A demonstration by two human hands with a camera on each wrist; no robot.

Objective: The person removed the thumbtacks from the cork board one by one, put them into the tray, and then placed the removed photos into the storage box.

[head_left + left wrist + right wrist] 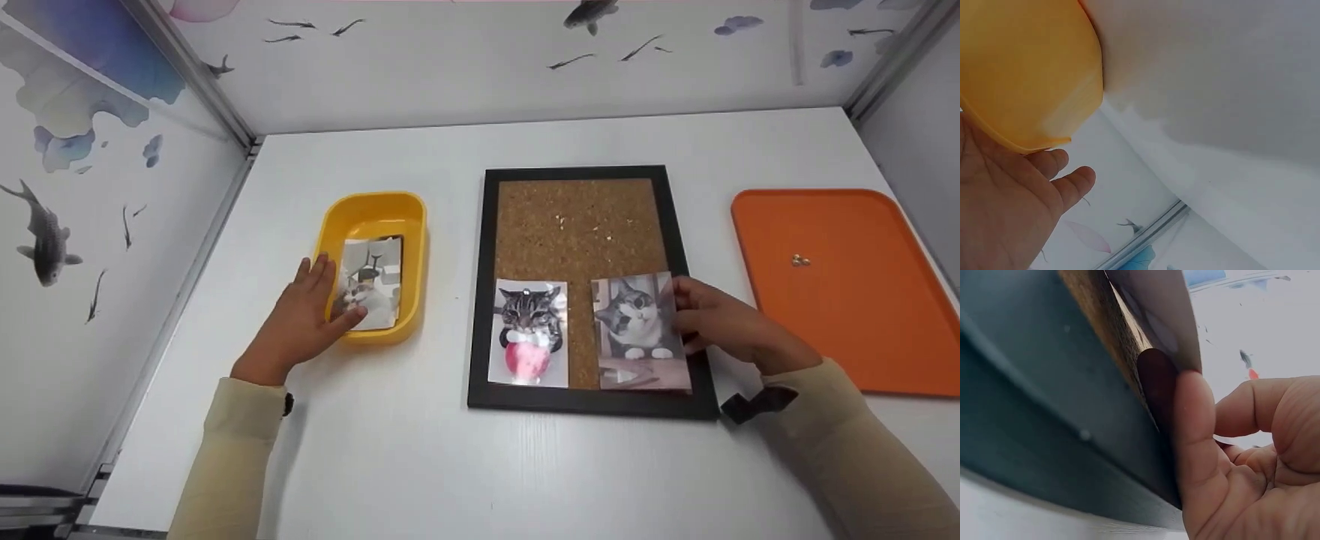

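In the head view, a cork board [574,255] in a black frame lies on the table. My right hand [716,319] pinches the right edge of a cat photo [636,322] over the board's lower right; the right wrist view shows the photo's edge [1171,309] lifted off the cork. A second cat photo [529,337], with a pink round shape, lies at the lower left, a small shiny pin head [526,291] at its top. My left hand [296,322] rests on the yellow bin's [415,247] left rim, thumb reaching over a photo [375,277] inside.
An orange tray [847,322] on the right carries several small gold pins [801,260]. Small shiny specks [609,238] dot the upper cork; whether they are pins I cannot tell. Printed white panels [450,67] stand behind and left of the white table [375,450].
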